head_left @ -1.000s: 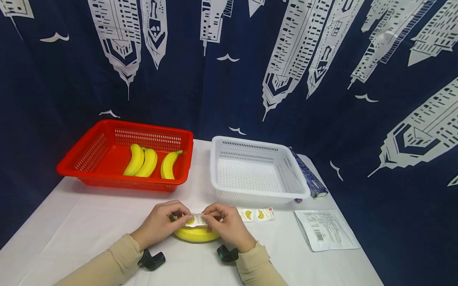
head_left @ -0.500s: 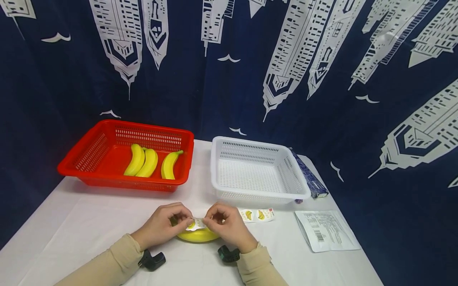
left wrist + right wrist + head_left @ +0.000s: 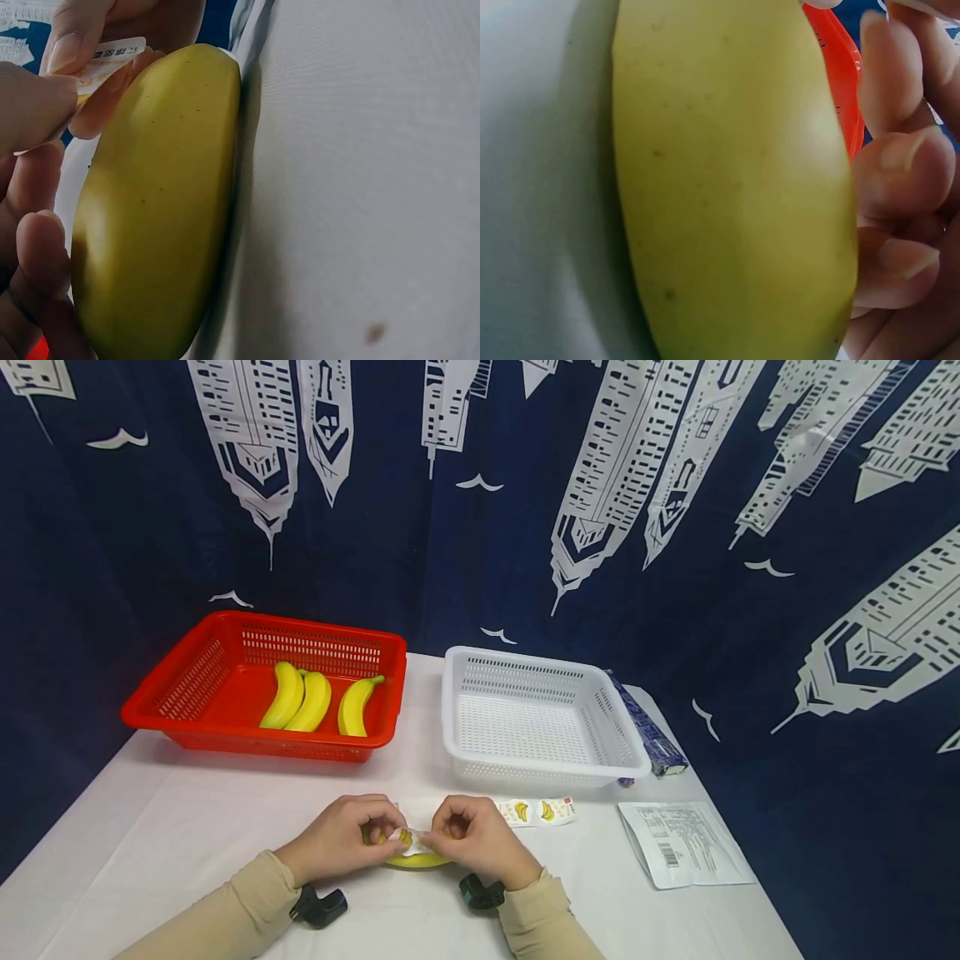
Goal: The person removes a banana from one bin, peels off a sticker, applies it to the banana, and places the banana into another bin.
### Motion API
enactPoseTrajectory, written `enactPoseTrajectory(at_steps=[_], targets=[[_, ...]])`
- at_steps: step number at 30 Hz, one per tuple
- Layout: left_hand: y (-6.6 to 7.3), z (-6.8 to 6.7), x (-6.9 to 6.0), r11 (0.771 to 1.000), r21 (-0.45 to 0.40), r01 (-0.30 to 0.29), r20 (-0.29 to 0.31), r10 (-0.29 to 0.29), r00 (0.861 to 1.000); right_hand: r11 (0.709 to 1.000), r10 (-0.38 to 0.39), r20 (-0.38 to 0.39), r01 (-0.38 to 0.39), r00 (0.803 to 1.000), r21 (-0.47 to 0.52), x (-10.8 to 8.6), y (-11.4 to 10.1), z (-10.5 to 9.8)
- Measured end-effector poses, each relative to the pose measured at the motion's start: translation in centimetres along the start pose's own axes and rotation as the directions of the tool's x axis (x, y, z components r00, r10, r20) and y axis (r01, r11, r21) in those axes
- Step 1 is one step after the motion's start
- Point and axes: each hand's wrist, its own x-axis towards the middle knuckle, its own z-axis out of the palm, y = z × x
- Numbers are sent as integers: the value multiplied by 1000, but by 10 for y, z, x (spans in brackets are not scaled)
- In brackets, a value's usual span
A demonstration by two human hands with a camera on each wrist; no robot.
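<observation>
My left hand (image 3: 337, 833) pinches one end of a small sticker (image 3: 112, 64) between thumb and finger; my right hand (image 3: 483, 839) pinches the other end. The sticker is held over a yellow banana (image 3: 157, 202), which lies on the counter (image 3: 405, 922) beneath both hands. My other fingers are curled at the banana's side; whether all of them touch it, I cannot tell. Just beyond my right hand lies a strip of banana stickers (image 3: 536, 811), partly hidden. Further back stand a red basket (image 3: 262, 742) containing three bananas (image 3: 311, 702) and, to its right, a white basket (image 3: 540, 770). A packet (image 3: 686, 843) lies flat at the right.
</observation>
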Motion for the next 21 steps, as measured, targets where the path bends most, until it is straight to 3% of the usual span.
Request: enactPoseTrajectory(at_steps=[8, 21], targets=[[0, 1, -1, 997, 59, 47, 19, -49, 999, 997, -62, 8, 63, 998, -53, 0, 1, -1], [-3, 2, -1, 991, 131, -2, 21, -1, 1000, 991, -91, 44, 95, 995, -99, 1, 0, -1]])
